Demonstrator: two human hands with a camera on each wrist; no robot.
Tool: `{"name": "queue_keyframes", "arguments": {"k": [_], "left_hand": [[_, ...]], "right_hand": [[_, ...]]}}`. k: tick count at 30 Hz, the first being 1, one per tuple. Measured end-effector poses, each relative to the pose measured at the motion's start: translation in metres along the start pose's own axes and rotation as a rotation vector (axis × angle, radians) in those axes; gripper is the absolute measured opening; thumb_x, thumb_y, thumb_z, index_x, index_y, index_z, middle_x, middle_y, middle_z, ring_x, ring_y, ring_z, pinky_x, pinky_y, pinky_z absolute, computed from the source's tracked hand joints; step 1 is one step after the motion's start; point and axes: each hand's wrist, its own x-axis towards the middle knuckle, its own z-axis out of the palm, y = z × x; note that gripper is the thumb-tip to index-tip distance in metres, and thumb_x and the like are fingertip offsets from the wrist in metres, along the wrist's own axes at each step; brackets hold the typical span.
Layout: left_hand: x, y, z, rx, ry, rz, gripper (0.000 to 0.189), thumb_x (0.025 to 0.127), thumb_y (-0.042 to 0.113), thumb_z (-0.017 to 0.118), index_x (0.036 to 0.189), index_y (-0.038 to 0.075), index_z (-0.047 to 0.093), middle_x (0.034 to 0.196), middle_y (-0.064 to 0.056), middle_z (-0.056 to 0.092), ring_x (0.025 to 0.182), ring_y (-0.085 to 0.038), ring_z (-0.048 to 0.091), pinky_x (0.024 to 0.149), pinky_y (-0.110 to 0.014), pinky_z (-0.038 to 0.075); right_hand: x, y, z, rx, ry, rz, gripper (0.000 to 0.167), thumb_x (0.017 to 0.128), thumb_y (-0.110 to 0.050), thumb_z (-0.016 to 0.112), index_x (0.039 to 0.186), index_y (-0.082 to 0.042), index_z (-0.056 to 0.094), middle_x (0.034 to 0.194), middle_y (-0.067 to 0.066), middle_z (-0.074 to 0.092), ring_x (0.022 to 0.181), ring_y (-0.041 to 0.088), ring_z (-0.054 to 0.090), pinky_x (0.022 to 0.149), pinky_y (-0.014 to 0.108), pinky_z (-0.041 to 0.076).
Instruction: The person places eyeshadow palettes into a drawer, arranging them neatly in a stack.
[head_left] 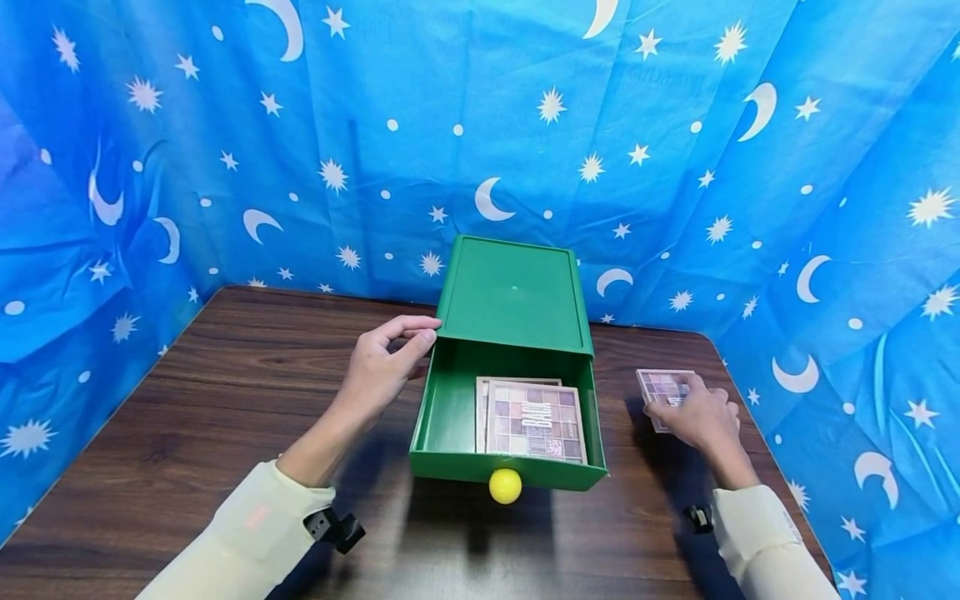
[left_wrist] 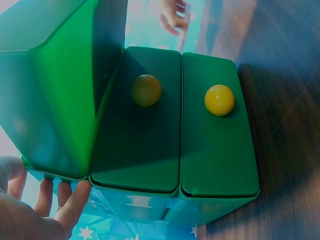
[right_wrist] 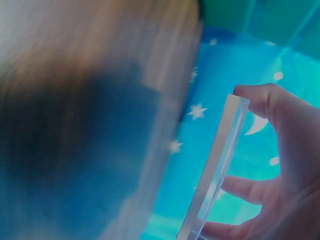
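A green drawer cabinet [head_left: 517, 292] stands on the table, and its top drawer [head_left: 442, 417] with a yellow ball knob [head_left: 506, 486] is pulled out. Inside the drawer lie two stacked eyeshadow palettes [head_left: 536, 421], the upper one overlapping the other. My left hand [head_left: 382, 367] touches the cabinet's left side near its front top corner; the left wrist view shows the fingertips [left_wrist: 77, 197] along that side. Right of the cabinet, my right hand [head_left: 697, 412] grips another eyeshadow palette [head_left: 660, 385]. The right wrist view shows this palette [right_wrist: 212, 170] edge-on between thumb and fingers.
Below the open drawer are two closed drawers [left_wrist: 145, 145], each with a round knob [left_wrist: 220, 100]. The dark wooden table [head_left: 225, 392] extends to both sides. A blue cloth [head_left: 420, 150] with moons and stars hangs behind the table and along its sides.
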Motion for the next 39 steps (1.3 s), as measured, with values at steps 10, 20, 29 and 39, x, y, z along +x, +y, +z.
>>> {"name": "queue_keyframes", "arguments": {"k": [10,20,29,39], "left_hand": [[0.001,-0.001,0.000,-0.001,0.001,0.007,0.031,0.103,0.024,0.062,0.129,0.007,0.068,0.116,-0.013,0.063,0.096,-0.008,0.068,0.084,-0.036,0.064],[0.002,-0.002,0.000,-0.001,-0.002,0.000,0.032,0.103,0.024,0.061,0.129,0.007,0.068,0.120,-0.017,0.063,0.099,-0.011,0.068,0.084,-0.034,0.064],[0.001,-0.001,0.001,-0.004,0.006,0.007,0.031,0.103,0.022,0.062,0.128,0.007,0.068,0.119,-0.016,0.064,0.096,-0.008,0.068,0.082,-0.031,0.064],[0.001,-0.002,0.000,-0.003,0.002,0.009,0.032,0.103,0.024,0.062,0.129,0.007,0.068,0.120,-0.016,0.065,0.097,-0.008,0.069,0.084,-0.033,0.063]], "right_hand": [[-0.025,-0.036,-0.032,0.036,0.140,-0.250,0.076,0.084,-0.040,0.073,0.144,-0.001,0.048,0.125,0.035,0.056,0.122,0.051,0.042,0.096,0.064,0.035],[-0.050,-0.063,-0.057,0.098,0.186,-0.356,0.075,0.084,-0.036,0.076,0.146,-0.004,0.049,0.134,0.032,0.052,0.118,0.048,0.044,0.087,0.060,0.045],[-0.077,-0.082,-0.077,0.172,0.151,-0.428,0.079,0.085,-0.034,0.077,0.153,-0.011,0.045,0.142,0.026,0.048,0.121,0.042,0.045,0.078,0.047,0.054],[-0.099,-0.102,-0.081,0.197,0.069,-0.655,0.076,0.077,-0.026,0.084,0.145,-0.014,0.053,0.149,0.018,0.047,0.130,0.038,0.041,0.095,0.059,0.049]]}}
